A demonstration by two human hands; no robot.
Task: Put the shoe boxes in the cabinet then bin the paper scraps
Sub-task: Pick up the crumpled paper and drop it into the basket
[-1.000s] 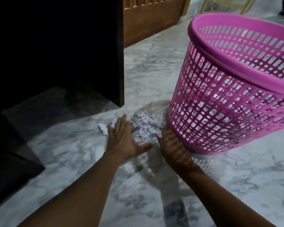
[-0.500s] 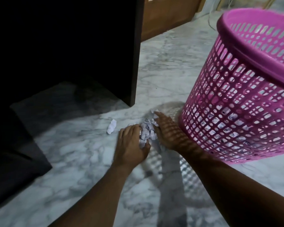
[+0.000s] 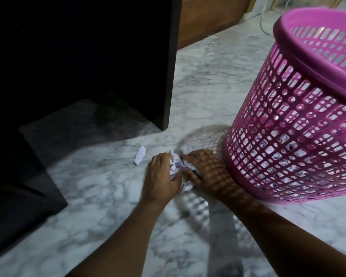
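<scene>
Floor (image 3: 88,196): scraps (image 3: 176,164) between left grip (image 3: 161,176), right grip (image 3: 206,168)

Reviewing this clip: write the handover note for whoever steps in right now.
Left hand and right hand: both curled round the paper scraps, bunched between them on the floor.
One stray scrap lies apart, left of the hands.
Pink basket stands beside the right hand; scraps already show through its holes.
Shoe boxes not in view; the cabinet interior is too dark to check.
Left: bin this bunch, then the stray scrap.
</scene>
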